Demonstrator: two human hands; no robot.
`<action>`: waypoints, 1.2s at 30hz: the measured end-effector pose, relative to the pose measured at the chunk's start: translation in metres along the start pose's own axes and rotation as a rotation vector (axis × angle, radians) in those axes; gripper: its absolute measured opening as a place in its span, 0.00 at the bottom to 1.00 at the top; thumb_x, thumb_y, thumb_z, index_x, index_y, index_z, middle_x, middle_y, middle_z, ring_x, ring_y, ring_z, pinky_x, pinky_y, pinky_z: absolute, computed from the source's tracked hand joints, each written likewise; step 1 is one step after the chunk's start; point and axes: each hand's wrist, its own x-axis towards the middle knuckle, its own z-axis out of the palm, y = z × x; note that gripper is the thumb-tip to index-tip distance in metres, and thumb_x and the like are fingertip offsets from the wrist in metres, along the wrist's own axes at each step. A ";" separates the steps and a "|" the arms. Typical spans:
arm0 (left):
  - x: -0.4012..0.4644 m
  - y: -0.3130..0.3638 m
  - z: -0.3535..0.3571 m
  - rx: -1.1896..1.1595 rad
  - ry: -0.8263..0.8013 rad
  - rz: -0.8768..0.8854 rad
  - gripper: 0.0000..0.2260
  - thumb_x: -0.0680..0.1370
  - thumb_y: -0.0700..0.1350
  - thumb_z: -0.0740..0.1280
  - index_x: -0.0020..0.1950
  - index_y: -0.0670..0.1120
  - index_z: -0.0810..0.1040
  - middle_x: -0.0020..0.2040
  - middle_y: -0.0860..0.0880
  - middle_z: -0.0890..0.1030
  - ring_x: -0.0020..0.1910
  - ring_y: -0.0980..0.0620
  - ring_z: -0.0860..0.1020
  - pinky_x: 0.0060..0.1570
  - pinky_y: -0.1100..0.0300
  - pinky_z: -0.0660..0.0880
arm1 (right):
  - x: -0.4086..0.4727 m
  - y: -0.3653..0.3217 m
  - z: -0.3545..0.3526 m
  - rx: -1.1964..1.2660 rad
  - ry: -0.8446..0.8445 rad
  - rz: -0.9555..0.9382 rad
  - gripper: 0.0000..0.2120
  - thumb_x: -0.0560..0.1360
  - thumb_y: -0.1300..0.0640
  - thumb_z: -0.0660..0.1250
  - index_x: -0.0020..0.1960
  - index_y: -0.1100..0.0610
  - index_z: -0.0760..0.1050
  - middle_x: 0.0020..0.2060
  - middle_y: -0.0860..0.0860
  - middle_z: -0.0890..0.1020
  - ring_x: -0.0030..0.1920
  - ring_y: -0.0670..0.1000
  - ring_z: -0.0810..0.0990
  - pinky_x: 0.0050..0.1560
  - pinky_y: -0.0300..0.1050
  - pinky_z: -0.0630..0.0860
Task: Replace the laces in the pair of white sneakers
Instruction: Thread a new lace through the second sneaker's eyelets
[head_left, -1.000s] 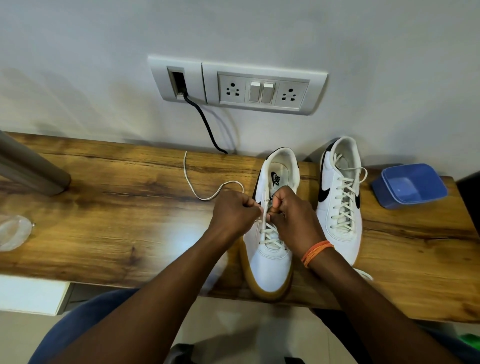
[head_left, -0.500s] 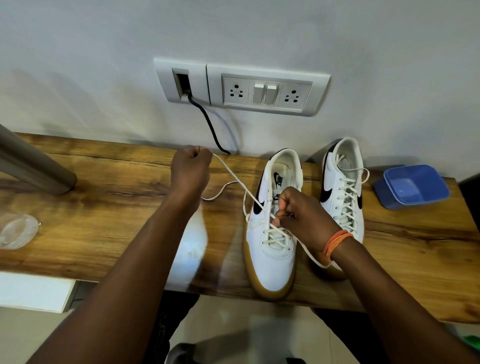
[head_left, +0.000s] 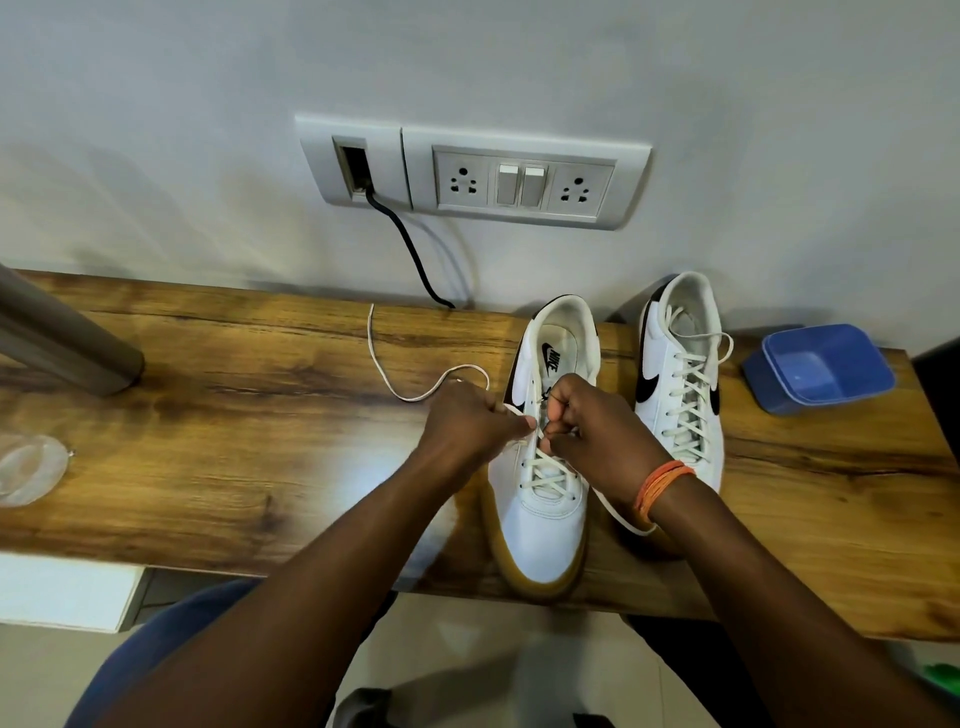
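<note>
Left hand (head_left: 470, 423) has come back in from that long pull out toward the wall half a second ago, and now it's right up against the right hand (head_left: 592, 431) again over the near sneaker (head_left: 545, 499).

Only the one head view to go on. Both hands look pinched on the lace (head_left: 410, 397) at the middle eyelets, fingers curled tight, though the actual fingertips are bunched together so I can't tell which eyelet is being fed. Near sneaker sits at the front edge of the worktop (head_left: 234, 441), laced only through the lower rows. Slack from the lace trails off left across the wood. Second sneaker (head_left: 680, 395) just beside it on the right looks fully laced.

What could go wrong, I reckon: the toe overhangs the worktop edge, so another hard tug could drag it off. Also easy to skip an eyelet with the hands crowding the view, or end up with uneven ends.
</note>
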 end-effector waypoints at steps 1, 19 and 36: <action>0.000 0.000 0.002 -0.062 0.003 -0.026 0.12 0.71 0.40 0.76 0.33 0.38 0.76 0.17 0.56 0.65 0.14 0.60 0.60 0.20 0.68 0.57 | 0.000 0.000 0.000 -0.007 -0.001 -0.001 0.16 0.73 0.66 0.68 0.41 0.47 0.66 0.36 0.48 0.80 0.39 0.46 0.80 0.43 0.47 0.79; 0.026 0.025 -0.063 -0.566 0.375 0.071 0.07 0.78 0.41 0.68 0.39 0.43 0.78 0.35 0.46 0.67 0.26 0.54 0.61 0.24 0.63 0.56 | 0.001 0.001 -0.013 0.079 -0.096 0.033 0.12 0.73 0.65 0.67 0.43 0.49 0.68 0.35 0.48 0.84 0.44 0.44 0.84 0.51 0.56 0.79; 0.012 0.004 -0.001 -0.125 -0.023 -0.113 0.12 0.73 0.42 0.76 0.38 0.40 0.74 0.27 0.47 0.69 0.19 0.55 0.63 0.20 0.69 0.58 | 0.005 0.004 -0.037 0.292 0.084 0.022 0.13 0.77 0.67 0.59 0.54 0.56 0.77 0.39 0.51 0.86 0.38 0.65 0.79 0.38 0.52 0.77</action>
